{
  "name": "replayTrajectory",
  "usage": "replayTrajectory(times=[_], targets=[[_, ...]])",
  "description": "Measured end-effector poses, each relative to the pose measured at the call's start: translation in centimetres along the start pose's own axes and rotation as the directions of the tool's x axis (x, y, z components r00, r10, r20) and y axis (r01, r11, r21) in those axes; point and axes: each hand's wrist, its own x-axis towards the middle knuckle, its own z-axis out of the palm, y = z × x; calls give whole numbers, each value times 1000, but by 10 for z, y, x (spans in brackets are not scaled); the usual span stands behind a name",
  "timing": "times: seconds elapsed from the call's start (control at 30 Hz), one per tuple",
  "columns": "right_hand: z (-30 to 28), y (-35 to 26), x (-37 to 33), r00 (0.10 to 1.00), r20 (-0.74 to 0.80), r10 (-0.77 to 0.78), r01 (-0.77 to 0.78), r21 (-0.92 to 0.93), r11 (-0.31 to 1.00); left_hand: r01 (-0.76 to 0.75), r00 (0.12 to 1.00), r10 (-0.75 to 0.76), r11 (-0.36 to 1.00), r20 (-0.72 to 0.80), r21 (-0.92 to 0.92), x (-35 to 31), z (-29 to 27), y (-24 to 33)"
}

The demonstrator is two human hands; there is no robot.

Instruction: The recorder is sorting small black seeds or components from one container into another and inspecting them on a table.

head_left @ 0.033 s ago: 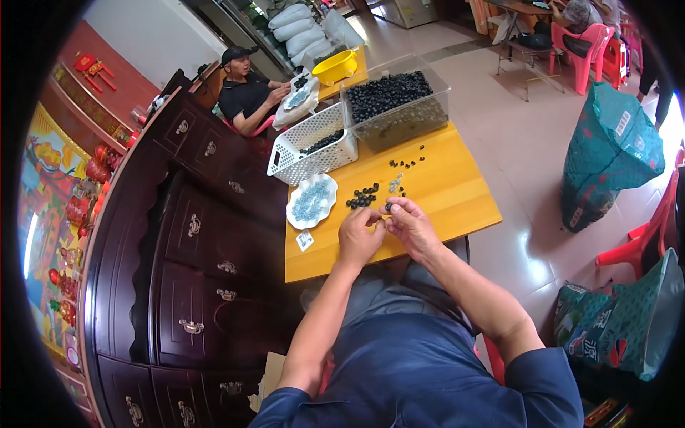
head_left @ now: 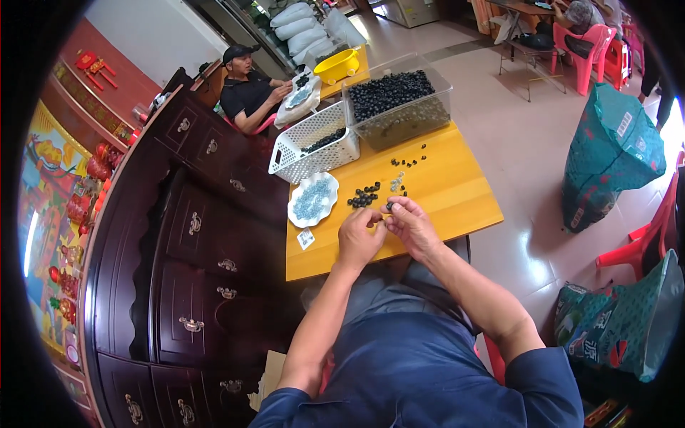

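Note:
Over the front part of the yellow wooden table (head_left: 457, 203), my two hands meet at the fingertips. Between thumb and forefinger, my right hand (head_left: 414, 228) pinches a small round black piece (head_left: 389, 206). My left hand (head_left: 359, 235) is closed beside it, its fingers bent together; what they hold is hidden or too small to name. Just beyond lies a cluster of small black pieces (head_left: 365, 195), with a few clear pieces (head_left: 397, 182) to its right. A white scalloped plate (head_left: 293, 207) of pale blue bits lies left of the cluster.
A clear tub (head_left: 399, 128) full of black pieces and a white perforated basket (head_left: 285, 161) stand at the table's far side. Beyond, a person in a cap (head_left: 246, 89) sits working near a yellow basin (head_left: 335, 66). Dark drawers (head_left: 214, 235) flank the left; a teal sack (head_left: 606, 157) stands right.

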Motion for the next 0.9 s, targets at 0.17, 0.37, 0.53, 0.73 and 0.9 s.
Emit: replayTrajectory(times=[0.17,0.37,0.53,0.73,0.9], targets=[[6,6,-3,997,74,21,-27,87,996,21,999,-25,993,-39,-116,-16,-12,8],[13,14,-9,991,65,118,-117,-19,993,177,969,-232,889,-82,-422,-33,-20,1],[20,14,-13,987,70,143,-139,-61,988,101,989,-123,967,-82,-234,-28,-44,15],[14,17,-12,974,136,179,-168,-86,982,92,989,-108,984,-100,-155,-26,-55,19],[17,17,-14,975,120,188,-175,-106,979,129,984,-149,976,-100,-177,-24,-60,23]])
